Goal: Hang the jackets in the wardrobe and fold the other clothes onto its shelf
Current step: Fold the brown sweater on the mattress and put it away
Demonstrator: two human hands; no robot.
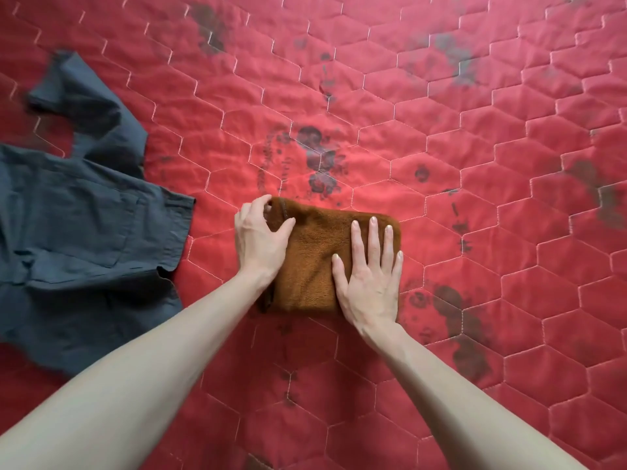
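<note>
Folding is the step in hand: the brown fleece garment [315, 256] lies as a compact rectangle on the red quilted bedspread [441, 130]. Right hand [368, 276] presses flat on it, fingers straight and spread. Left hand [261, 237] curls round its far left corner, thumb on top. Dark blue shirt [84, 232] lies unfolded, well apart to the left. Judged next: lift the bundle without letting the folds slip; no wardrobe is in view.

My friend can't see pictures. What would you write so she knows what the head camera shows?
Two bare hands work on a folded brown cloth on a red quilt: the right hand presses flat on it while the left hand grips its left edge. A dark grey shirt lies spread out to the left, apart from the cloth.
</note>
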